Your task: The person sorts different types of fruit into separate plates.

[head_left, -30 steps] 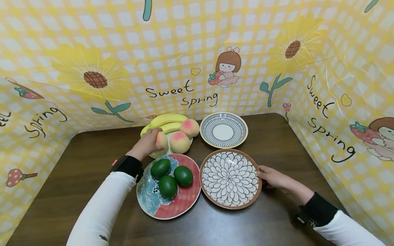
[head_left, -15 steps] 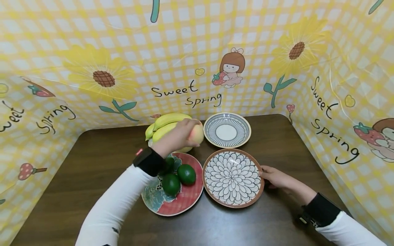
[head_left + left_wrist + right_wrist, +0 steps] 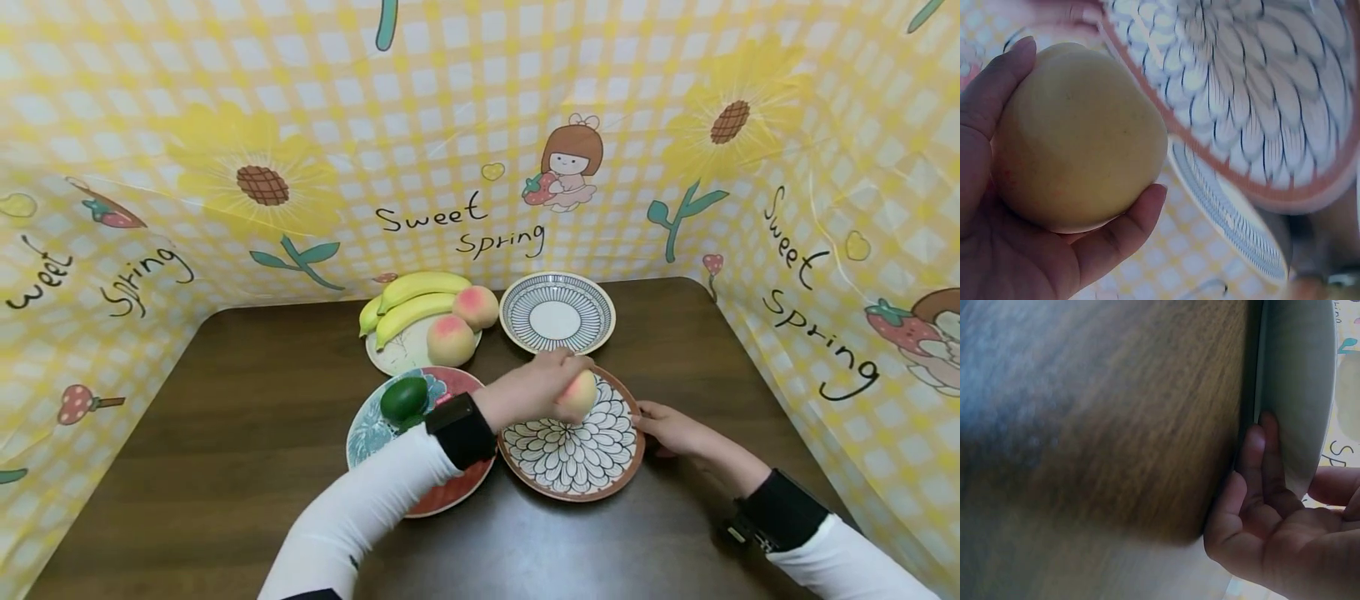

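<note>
The left grip [image 3: 536,383] has hold of a peach [image 3: 579,393], over the part of the petal-pattern plate [image 3: 570,471] toward the desk's [image 3: 225,433] far edge. In the left wrist view, thumb and finger curl round opposite sides, spread about as wide as the fruit, which makes sense for something fat and round that'd roll away otherwise. The right grip [image 3: 670,427] pinches that plate's rim on the side facing the desk's right edge: thumb over it, fingers tucked underneath, barely any gap beyond the rim's thickness. Probably just steadying it, imo.

Up by the desk's far edge there's a cream plate [image 3: 401,350] with bananas [image 3: 416,313] and two more peaches [image 3: 451,340] on its right side, presumably snugged together cos the plate's small. A striped plate [image 3: 555,321] sits just right of it.

Stuff that's hard to make out: whether the held peach touches the plate, neither view settles it. The left sleeve [image 3: 375,492] and wristband [image 3: 461,429] cover a chunk of the red-and-blue plate [image 3: 457,492]; one avocado [image 3: 405,400] is plain, plus a sliver of green below it. The desk's near edge is cut off, and the right wrist shot is pretty blurry.
</note>
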Motion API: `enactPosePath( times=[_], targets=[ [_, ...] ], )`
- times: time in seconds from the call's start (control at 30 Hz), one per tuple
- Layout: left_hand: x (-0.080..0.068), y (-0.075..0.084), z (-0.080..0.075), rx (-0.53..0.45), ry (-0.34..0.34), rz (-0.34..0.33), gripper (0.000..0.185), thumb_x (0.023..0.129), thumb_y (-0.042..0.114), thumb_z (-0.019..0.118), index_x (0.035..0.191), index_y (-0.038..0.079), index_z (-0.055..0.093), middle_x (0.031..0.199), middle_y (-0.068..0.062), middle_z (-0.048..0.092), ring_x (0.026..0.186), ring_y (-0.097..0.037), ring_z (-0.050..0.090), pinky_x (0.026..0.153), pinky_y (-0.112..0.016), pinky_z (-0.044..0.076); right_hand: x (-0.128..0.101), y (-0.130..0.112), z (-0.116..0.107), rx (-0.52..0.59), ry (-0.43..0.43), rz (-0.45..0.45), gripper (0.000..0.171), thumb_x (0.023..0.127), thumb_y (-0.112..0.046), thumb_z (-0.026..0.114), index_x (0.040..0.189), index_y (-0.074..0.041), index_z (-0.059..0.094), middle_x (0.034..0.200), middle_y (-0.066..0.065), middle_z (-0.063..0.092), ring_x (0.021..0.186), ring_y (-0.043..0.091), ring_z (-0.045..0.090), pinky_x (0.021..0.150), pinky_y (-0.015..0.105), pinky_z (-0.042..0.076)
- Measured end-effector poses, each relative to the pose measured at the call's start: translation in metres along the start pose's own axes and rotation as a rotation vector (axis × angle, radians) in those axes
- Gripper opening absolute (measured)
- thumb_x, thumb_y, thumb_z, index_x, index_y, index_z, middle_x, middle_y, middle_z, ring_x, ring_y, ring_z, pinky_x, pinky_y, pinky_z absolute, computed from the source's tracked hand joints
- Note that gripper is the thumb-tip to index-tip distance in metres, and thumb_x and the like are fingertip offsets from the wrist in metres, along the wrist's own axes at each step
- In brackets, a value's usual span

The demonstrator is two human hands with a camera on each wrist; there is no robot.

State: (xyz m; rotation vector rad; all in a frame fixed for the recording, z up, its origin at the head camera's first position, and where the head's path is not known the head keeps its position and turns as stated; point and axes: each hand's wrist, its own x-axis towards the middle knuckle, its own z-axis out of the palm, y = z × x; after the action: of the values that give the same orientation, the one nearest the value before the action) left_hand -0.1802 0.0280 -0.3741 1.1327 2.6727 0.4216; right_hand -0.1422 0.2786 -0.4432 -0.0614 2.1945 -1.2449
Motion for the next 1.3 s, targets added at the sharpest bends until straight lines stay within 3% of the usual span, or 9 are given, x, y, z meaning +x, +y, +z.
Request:
enactPosePath(
  times=[0.3,0.57,0.87,1.1,1.23,1.3],
  targets=[
    [0.007,0.02,0.035,0.106,-0.08,0.075,0.075,0.082,0.029,0.086,0.147,0.016,0.052,0.135,-0.009,0.06,0.12,-0.022,0.06,0.101,-0.03,0.054,-0.001,0.001,0.001,-0.003,0.012,-0.019,0.05,0.112,-0.02,0.033,0.149,0.013,0.032,0.143,0.036,0.046,0.129,0.044,0.05,0.093,0.055,0.055],
    [0.007,0.021,0.051,0.154,-0.105,0.059,0.071,0.083,0.028,0.085,0.146,0.02,0.053,0.132,-0.006,0.061,0.114,-0.019,0.062,0.089,-0.028,0.057,-0.001,0.002,0.001,-0.011,0.02,-0.031,0.049,0.112,-0.019,0.033,0.149,0.014,0.032,0.138,0.034,0.049,0.123,0.041,0.054,0.091,0.052,0.056],
    [0.007,0.024,0.053,0.168,-0.098,0.045,0.071,0.084,0.031,0.084,0.146,0.021,0.051,0.132,-0.007,0.059,0.112,-0.021,0.061,0.086,-0.029,0.058,-0.001,0.001,0.001,-0.014,0.024,-0.043,0.049,0.111,-0.018,0.033,0.149,0.014,0.032,0.139,0.035,0.05,0.122,0.04,0.056,0.089,0.049,0.056],
    [0.004,0.025,0.052,0.169,-0.091,0.048,0.075,0.084,0.034,0.084,0.148,0.018,0.049,0.135,-0.009,0.057,0.114,-0.025,0.06,0.087,-0.031,0.059,0.0,0.001,-0.001,-0.007,0.011,-0.041,0.049,0.112,-0.018,0.032,0.149,0.013,0.031,0.142,0.037,0.047,0.128,0.045,0.052,0.093,0.056,0.056],
    [0.004,0.025,0.052,0.159,-0.097,0.049,0.083,0.083,0.039,0.084,0.152,0.018,0.043,0.142,-0.011,0.054,0.122,-0.026,0.059,0.092,-0.032,0.059,-0.001,0.002,0.0,-0.006,0.015,-0.043,0.049,0.111,-0.018,0.033,0.148,0.013,0.032,0.141,0.036,0.048,0.127,0.044,0.053,0.092,0.055,0.056],
    [0.004,0.025,0.044,0.14,-0.085,0.054,0.085,0.084,0.041,0.083,0.154,0.017,0.041,0.146,-0.012,0.052,0.128,-0.027,0.058,0.097,-0.034,0.058,-0.001,0.003,0.002,-0.006,0.02,-0.045,0.048,0.111,-0.017,0.033,0.148,0.014,0.032,0.14,0.036,0.049,0.125,0.042,0.054,0.091,0.053,0.056]
  ],
)
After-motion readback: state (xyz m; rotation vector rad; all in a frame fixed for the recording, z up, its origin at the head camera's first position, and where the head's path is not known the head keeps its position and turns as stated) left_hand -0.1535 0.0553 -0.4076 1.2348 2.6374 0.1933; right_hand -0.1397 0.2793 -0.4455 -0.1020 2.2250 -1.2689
